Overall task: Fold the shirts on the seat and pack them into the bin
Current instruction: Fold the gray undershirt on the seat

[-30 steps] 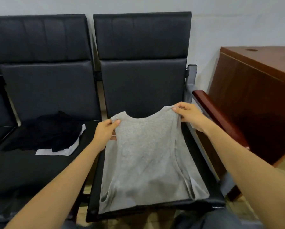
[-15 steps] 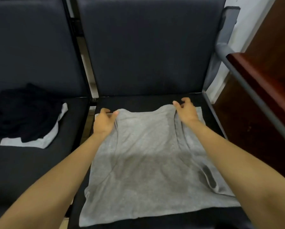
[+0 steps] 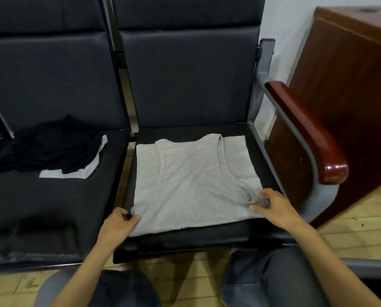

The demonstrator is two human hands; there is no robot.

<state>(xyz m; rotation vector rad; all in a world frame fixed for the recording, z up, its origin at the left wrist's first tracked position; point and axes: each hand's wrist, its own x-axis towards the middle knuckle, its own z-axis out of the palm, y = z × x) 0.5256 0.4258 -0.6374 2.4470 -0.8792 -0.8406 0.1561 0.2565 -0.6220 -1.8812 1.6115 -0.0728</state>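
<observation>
your left hand pinches the grey shirt hem, right hand fingers spread | grab both corners, fold evenly toward the seat back

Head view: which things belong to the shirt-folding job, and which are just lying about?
Job: grey shirt, seat under it, black clothes, white cloth beneath them, left hand, right hand. Bin not in view.
Lying about: wooden cabinet, armrest.

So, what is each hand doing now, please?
Left hand: holding a corner of the grey tank top.
Right hand: touching it; grip cannot be told.
</observation>
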